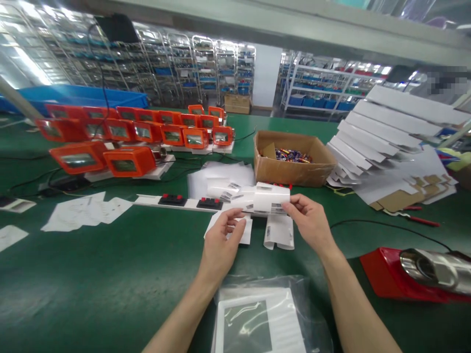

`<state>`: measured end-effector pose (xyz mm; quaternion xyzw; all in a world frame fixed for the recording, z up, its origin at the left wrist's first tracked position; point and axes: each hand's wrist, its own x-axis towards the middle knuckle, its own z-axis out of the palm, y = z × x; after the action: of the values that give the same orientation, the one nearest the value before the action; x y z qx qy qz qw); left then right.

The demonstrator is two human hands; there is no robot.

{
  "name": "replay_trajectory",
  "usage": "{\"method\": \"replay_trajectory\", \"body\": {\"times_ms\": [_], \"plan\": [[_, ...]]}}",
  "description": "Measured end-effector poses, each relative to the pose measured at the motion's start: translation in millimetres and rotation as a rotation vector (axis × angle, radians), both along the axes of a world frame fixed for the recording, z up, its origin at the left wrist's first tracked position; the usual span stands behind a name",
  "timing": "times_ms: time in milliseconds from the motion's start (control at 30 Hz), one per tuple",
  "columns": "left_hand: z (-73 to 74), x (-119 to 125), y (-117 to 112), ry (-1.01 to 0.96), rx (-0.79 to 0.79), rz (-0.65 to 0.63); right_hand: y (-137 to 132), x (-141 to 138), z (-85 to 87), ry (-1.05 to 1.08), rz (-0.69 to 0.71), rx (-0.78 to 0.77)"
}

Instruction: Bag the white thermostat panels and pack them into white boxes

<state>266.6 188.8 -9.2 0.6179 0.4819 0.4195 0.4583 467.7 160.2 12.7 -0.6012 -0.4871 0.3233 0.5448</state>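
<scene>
Both of my hands are raised over the green table (110, 274), pinching a curled white strip of labels (267, 198) between them. My left hand (221, 242) grips its lower left edge with thumb and fingers. My right hand (311, 220) holds the right end of the strip. Under the hands lie more white label sheets (279, 235) with small barcodes. A white flat device in a clear plastic bag (259, 318) lies right in front of me, between my forearms.
An open cardboard box (290, 169) of batteries stands behind the labels. Rows of orange devices (128, 135) fill the far left. Stacked white folded cartons (390, 132) lie at the right. A red base with a metal cylinder (423, 272) sits near right. Paper sheets (86, 211) lie left.
</scene>
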Motion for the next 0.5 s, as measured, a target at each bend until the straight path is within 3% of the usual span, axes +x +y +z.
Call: {"method": "replay_trajectory", "body": {"times_ms": [133, 500], "plan": [[3.4, -0.9, 0.8, -0.023, -0.017, 0.002, 11.4, -6.8, 14.3, 0.207, -0.008, 0.010], [12.7, 26.0, 20.5, -0.072, -0.001, -0.075, 16.1, -10.7, 19.2, 0.291, 0.012, -0.014]]}}
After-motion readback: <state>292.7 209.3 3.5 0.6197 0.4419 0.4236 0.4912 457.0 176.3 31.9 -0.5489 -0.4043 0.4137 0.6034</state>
